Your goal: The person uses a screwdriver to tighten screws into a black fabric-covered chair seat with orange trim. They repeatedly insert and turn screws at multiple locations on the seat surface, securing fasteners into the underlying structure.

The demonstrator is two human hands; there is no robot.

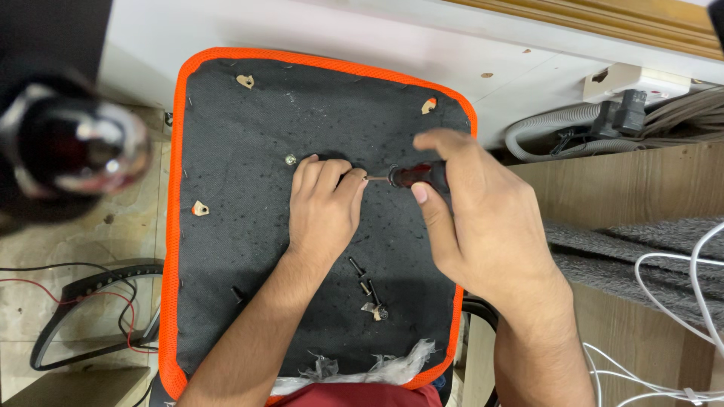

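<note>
An upturned chair seat (234, 181), black fabric with an orange mesh rim, lies below me. My right hand (483, 218) grips a screwdriver (411, 176) with a dark red and black handle, its thin shaft pointing left. My left hand (324, 203) rests knuckles-up on the seat, fingers curled at the tip of the shaft; what the tip touches is hidden under them. A small metal nut (290, 159) sits just left of that hand. Three loose black screws (366, 285) lie on the fabric near my left forearm.
A blurred dark red and chrome object (72, 147) looms at the upper left. A black curved chair part (83, 316) with red and black wires lies on the floor at left. At right: a grey hose (543, 124), a power strip (641, 83), white cables (679, 301), wooden panels.
</note>
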